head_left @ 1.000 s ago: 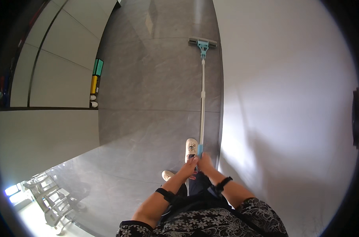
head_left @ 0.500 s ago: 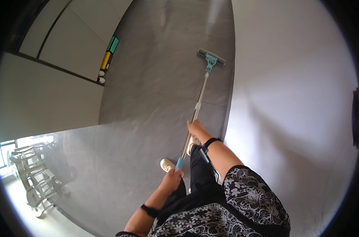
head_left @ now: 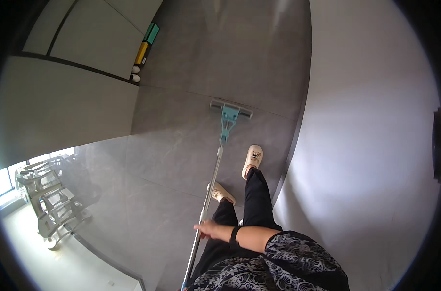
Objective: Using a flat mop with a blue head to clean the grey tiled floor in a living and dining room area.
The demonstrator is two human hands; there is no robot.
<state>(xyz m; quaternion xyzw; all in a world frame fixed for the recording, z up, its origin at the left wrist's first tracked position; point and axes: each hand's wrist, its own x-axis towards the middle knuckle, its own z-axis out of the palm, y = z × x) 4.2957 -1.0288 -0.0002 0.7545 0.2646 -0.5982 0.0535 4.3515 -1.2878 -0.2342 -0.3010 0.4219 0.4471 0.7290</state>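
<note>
My right hand [head_left: 207, 229] is closed around the metal pole of a sponge mop [head_left: 212, 186], about halfway along it. The mop's pale blue head bracket [head_left: 228, 115] carries a wide, flat head that lies on the grey floor, ahead of my feet and a little to their left. Down at the lower edge, the light blue grip [head_left: 184, 284] at the pole's near end runs out of the picture. My left hand is out of view there, so its fingers are hidden.
My cream clogs [head_left: 254, 157] stand close to the pole. To the right runs a white wall [head_left: 361, 121] with a dark skirting. Pale cabinets [head_left: 70, 102] line the left, with green and yellow boxes [head_left: 142, 52] and white shoes [head_left: 135, 78] at their base. Stacked chairs [head_left: 48, 199] stand farther left.
The mop head has come back toward me and to the left. My right hand has moved down and left with the pole, and my left hand has dropped out of view.
</note>
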